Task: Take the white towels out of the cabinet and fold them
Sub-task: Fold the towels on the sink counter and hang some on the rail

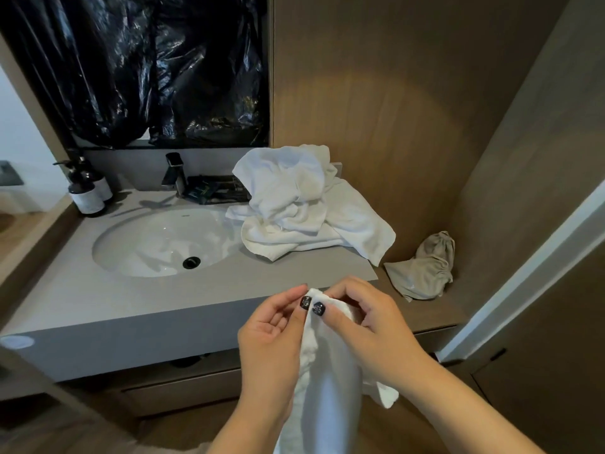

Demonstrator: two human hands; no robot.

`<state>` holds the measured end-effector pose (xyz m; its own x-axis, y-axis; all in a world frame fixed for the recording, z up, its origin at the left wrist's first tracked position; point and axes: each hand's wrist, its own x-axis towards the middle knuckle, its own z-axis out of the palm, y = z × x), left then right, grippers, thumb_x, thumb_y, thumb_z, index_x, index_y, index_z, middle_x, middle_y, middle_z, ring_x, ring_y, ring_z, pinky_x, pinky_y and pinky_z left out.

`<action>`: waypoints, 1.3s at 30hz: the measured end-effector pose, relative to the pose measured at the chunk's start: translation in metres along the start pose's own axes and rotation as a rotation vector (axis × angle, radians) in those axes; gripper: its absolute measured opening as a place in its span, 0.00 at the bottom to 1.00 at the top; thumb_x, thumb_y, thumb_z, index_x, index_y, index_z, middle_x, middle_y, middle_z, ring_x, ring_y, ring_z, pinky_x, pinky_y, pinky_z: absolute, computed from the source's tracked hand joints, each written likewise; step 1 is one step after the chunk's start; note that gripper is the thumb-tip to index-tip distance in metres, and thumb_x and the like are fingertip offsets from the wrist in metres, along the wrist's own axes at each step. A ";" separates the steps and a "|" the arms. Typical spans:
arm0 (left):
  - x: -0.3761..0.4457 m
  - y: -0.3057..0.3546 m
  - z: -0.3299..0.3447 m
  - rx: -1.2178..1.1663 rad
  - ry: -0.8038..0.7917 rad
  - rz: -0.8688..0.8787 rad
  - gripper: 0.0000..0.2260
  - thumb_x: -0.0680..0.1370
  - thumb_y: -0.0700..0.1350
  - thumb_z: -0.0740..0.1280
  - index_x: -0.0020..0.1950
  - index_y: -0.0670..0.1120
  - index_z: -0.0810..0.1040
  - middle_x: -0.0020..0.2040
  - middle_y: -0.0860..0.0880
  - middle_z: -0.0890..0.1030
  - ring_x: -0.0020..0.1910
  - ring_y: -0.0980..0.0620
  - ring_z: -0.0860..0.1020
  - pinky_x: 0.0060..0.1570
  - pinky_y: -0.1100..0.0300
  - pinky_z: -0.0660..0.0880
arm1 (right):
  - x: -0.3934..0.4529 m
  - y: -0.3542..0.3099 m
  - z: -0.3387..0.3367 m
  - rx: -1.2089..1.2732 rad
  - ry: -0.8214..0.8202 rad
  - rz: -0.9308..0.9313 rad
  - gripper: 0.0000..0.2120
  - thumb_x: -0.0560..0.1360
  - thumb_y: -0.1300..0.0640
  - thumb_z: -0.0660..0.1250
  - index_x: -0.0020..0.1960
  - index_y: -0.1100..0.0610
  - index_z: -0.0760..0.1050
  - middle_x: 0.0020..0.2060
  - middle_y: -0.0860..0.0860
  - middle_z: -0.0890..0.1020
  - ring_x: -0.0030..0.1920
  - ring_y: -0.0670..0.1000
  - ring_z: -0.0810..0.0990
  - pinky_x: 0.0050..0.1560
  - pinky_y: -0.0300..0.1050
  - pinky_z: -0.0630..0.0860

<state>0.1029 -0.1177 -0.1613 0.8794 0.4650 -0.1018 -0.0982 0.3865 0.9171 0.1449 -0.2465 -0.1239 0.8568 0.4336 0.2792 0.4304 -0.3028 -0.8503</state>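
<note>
A white towel (322,381) is held in front of the table (163,299), at the near edge, and hangs straight down between the forearms. Its top corner is pinched by both hands. The left hand (273,326) is closed on the corner with thumb and forefinger; the right hand (363,317) is closed on the same corner just beside it, so that the two thumbnails touch. The lower end of the towel is out of view below.

A pile of towels (304,204) lies unfolded on the far right of the table, partly over the rim of the sink (157,244). A grey cloth bag (422,267) lies on the lower ledge to the right, well apart from the pile. Two bottles (86,191) stand at the far left, and a tap (175,173) stands behind the sink.

The towel is judged to be light, soft and limp, with no stiffness of its own; it will sag wherever it is not supported. It is not slippery, and a fingertip pinch is judged sufficient. Hold should be taken at the corners along one hem: one hand is to be slid along the edge to the neighbouring corner, so that the cloth is spread flat before folding. A bunched hem may hide the true corner. The step in hand is judged to be locating the edge.
</note>
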 end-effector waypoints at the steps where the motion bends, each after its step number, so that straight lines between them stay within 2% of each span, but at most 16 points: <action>1: 0.000 0.000 0.001 0.000 0.011 0.005 0.13 0.75 0.36 0.71 0.49 0.54 0.86 0.47 0.45 0.86 0.50 0.46 0.84 0.54 0.50 0.79 | 0.001 0.001 0.001 -0.005 0.043 0.010 0.04 0.76 0.58 0.71 0.43 0.54 0.80 0.37 0.46 0.80 0.39 0.44 0.77 0.38 0.34 0.69; 4: 0.000 0.000 0.001 -0.034 0.033 -0.010 0.10 0.71 0.39 0.74 0.48 0.53 0.86 0.47 0.45 0.86 0.50 0.46 0.85 0.53 0.52 0.81 | 0.001 0.003 0.004 0.111 0.134 0.120 0.05 0.73 0.63 0.73 0.43 0.53 0.81 0.39 0.48 0.83 0.40 0.47 0.80 0.43 0.43 0.77; 6: 0.001 -0.001 0.000 -0.061 0.043 -0.032 0.09 0.69 0.41 0.74 0.47 0.49 0.86 0.47 0.44 0.86 0.50 0.45 0.85 0.53 0.52 0.82 | 0.000 0.004 0.004 0.168 0.158 0.158 0.06 0.72 0.63 0.74 0.41 0.54 0.82 0.38 0.50 0.84 0.40 0.49 0.82 0.43 0.44 0.78; 8: 0.002 -0.003 0.000 -0.042 0.051 -0.039 0.08 0.72 0.38 0.74 0.47 0.48 0.86 0.47 0.44 0.86 0.50 0.43 0.85 0.53 0.51 0.81 | 0.000 0.004 0.003 0.196 0.146 0.154 0.04 0.72 0.64 0.74 0.42 0.55 0.84 0.38 0.49 0.85 0.40 0.47 0.83 0.43 0.41 0.79; 10: 0.002 -0.003 0.000 0.028 0.038 -0.024 0.10 0.75 0.36 0.72 0.47 0.51 0.86 0.45 0.45 0.86 0.47 0.44 0.84 0.52 0.50 0.80 | 0.000 0.004 0.001 0.199 0.130 0.156 0.03 0.73 0.63 0.73 0.43 0.57 0.84 0.39 0.49 0.86 0.41 0.48 0.84 0.46 0.43 0.80; 13: 0.004 -0.001 0.001 0.087 -0.005 -0.001 0.12 0.77 0.37 0.70 0.48 0.55 0.86 0.43 0.47 0.86 0.43 0.49 0.84 0.46 0.55 0.81 | 0.000 0.004 0.002 0.177 0.153 0.171 0.03 0.73 0.64 0.73 0.43 0.57 0.84 0.39 0.49 0.85 0.42 0.49 0.83 0.47 0.47 0.80; 19: 0.001 -0.005 0.006 0.066 -0.014 0.012 0.10 0.76 0.36 0.70 0.46 0.51 0.86 0.43 0.45 0.86 0.42 0.49 0.84 0.44 0.55 0.80 | -0.006 0.009 0.007 0.158 0.266 0.180 0.06 0.71 0.64 0.75 0.41 0.54 0.83 0.38 0.47 0.84 0.43 0.45 0.82 0.44 0.40 0.78; 22: -0.002 -0.007 0.011 0.048 -0.015 0.030 0.11 0.76 0.34 0.70 0.45 0.51 0.85 0.43 0.46 0.86 0.42 0.50 0.85 0.41 0.61 0.80 | -0.008 0.012 0.008 0.169 0.318 0.217 0.10 0.73 0.63 0.72 0.47 0.48 0.81 0.38 0.44 0.82 0.41 0.43 0.80 0.44 0.36 0.76; 25: -0.003 -0.010 0.015 0.028 -0.018 0.064 0.11 0.75 0.34 0.71 0.43 0.51 0.84 0.42 0.46 0.86 0.41 0.51 0.84 0.41 0.64 0.80 | -0.012 0.017 0.008 -0.054 0.284 0.141 0.11 0.77 0.59 0.69 0.57 0.47 0.79 0.43 0.43 0.77 0.47 0.41 0.77 0.48 0.30 0.72; 28: -0.003 -0.015 0.017 0.067 -0.033 0.093 0.10 0.75 0.34 0.71 0.42 0.50 0.81 0.41 0.46 0.85 0.40 0.52 0.83 0.41 0.63 0.80 | -0.017 0.023 0.009 -0.182 0.241 0.096 0.06 0.80 0.57 0.64 0.54 0.51 0.78 0.47 0.43 0.71 0.48 0.41 0.74 0.49 0.28 0.69; 31: 0.000 -0.024 0.020 0.200 -0.090 0.126 0.10 0.76 0.33 0.70 0.45 0.49 0.78 0.40 0.50 0.84 0.39 0.55 0.82 0.39 0.65 0.78 | -0.018 0.034 0.004 -0.244 0.205 0.110 0.04 0.81 0.58 0.61 0.50 0.50 0.72 0.49 0.42 0.67 0.52 0.42 0.71 0.52 0.31 0.68; 33: 0.002 -0.030 0.019 0.348 -0.164 0.181 0.14 0.76 0.33 0.69 0.45 0.55 0.77 0.41 0.53 0.83 0.39 0.55 0.81 0.41 0.64 0.77 | -0.019 0.043 -0.003 -0.249 0.229 0.105 0.05 0.81 0.60 0.60 0.49 0.51 0.71 0.49 0.44 0.69 0.52 0.42 0.71 0.51 0.29 0.67; 36: 0.001 -0.037 0.012 0.596 -0.302 0.344 0.13 0.75 0.39 0.69 0.45 0.58 0.76 0.42 0.56 0.82 0.42 0.55 0.80 0.43 0.68 0.75 | -0.013 0.047 -0.021 -0.190 0.240 0.113 0.05 0.82 0.57 0.60 0.49 0.50 0.71 0.41 0.45 0.76 0.42 0.41 0.75 0.42 0.31 0.68; 39: 0.001 -0.039 0.008 0.707 -0.390 0.476 0.08 0.72 0.46 0.68 0.47 0.58 0.75 0.45 0.57 0.81 0.47 0.55 0.80 0.45 0.71 0.72 | 0.005 0.039 -0.043 -0.190 0.166 0.029 0.03 0.82 0.54 0.60 0.51 0.50 0.72 0.37 0.43 0.76 0.38 0.43 0.75 0.37 0.33 0.68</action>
<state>0.1113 -0.1384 -0.1944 0.9260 0.1005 0.3639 -0.2948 -0.4097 0.8633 0.1780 -0.2925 -0.1370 0.8976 0.2819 0.3390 0.4374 -0.4736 -0.7644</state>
